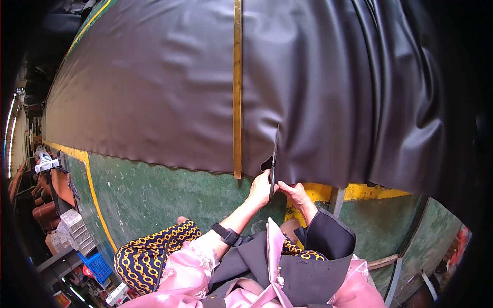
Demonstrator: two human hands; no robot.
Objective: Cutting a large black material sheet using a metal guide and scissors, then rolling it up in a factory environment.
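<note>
The left hand (260,189) and the right hand (295,194) work side by side at the near edge of a wide dark brown sheet (154,92). Slim dark scissors (273,167) stand between them, blades pointing to twelve o'clock over the sheet, handles at six o'clock and closest to the left hand. The scissors lie at about two o'clock from the left palm, touching along its thumb side, and at ten o'clock from the right.

The left fingers are bent in close beside the handles; whether they grip these, the sheet or both I cannot tell. A small dark flap (266,164) of the sheet lifts just above those fingertips. The right thumb and fingers are drawn near one another at the sheet's edge, the thumb reaching toward the handles; whether they pinch anything I cannot tell.

The sheet spreads from ten to two o'clock, fairly smooth on the left, gathered into deep folds toward two o'clock. A narrow brass-coloured strip (237,87) lies on it, its lower end at ten o'clock from the left hand. Below the sheet's edge shows a scuffed green surface (154,187). At seven o'clock from the left hand, a black wristband (226,234) circles the wrist. Farther off, at eight o'clock, sits a blue basket (96,268).
</note>
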